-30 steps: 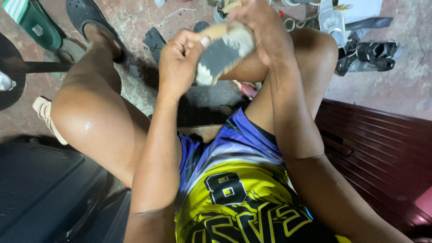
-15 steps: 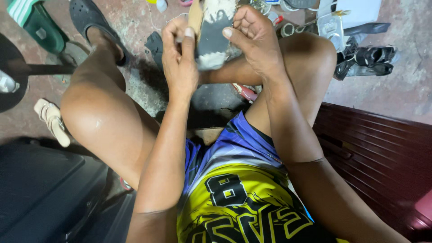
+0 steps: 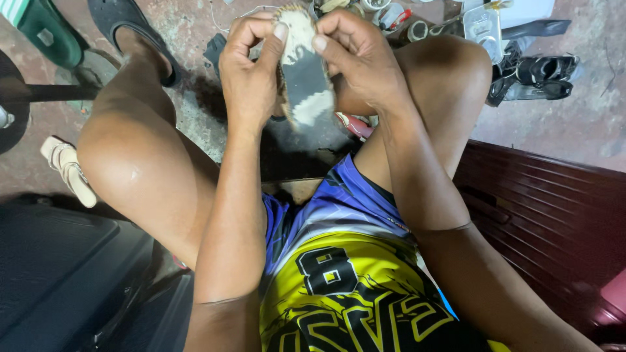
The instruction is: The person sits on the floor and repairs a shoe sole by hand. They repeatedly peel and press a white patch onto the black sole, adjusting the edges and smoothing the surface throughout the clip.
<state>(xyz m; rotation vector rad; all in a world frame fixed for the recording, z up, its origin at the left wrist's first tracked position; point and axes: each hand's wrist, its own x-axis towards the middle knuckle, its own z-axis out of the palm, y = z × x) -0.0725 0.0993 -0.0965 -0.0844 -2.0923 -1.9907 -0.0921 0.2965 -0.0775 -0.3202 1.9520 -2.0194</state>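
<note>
While you sit with knees apart, your left hand [image 3: 251,72] and right hand [image 3: 362,62] pinch a worn shoe sole [image 3: 303,72] between thumbs and fingers, holding it upright above the concrete floor [image 3: 195,39], between your knees.

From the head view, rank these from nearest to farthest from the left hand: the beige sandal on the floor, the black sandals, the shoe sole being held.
1. Shoe sole, gripped by the left hand.
2. Beige sandal, floor at far left.
3. Black sandals, floor at far right.
</note>
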